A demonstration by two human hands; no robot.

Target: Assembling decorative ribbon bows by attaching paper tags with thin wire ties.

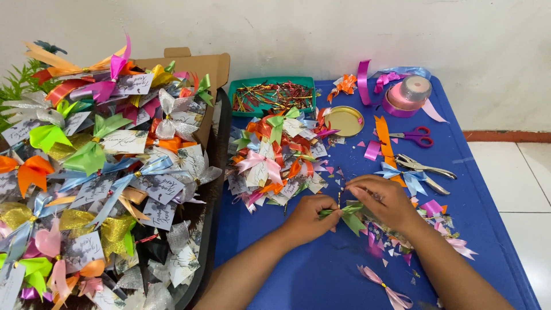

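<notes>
The green ribbon bow [347, 213] lies between the two hands on the blue table [321, 270], its long axis running roughly left to right, with one loop trailing down toward the person. The left hand [310, 215] pinches the bow's left end, fingers curled narrow around it, so the ribbon lies just right of those fingertips. The right hand [385, 198] sits above and right of the bow, its fingers [359, 185] closed tight on something thin at the bow's middle; a slim gold strand [339, 199] stands up there, likely a tie. Both hands touch the bow, the left slightly nearer the person. Both forearms come in from the lower edge and angle inward, wrists low over the table, with ribbon scraps [396, 247] just beside the right wrist
</notes>
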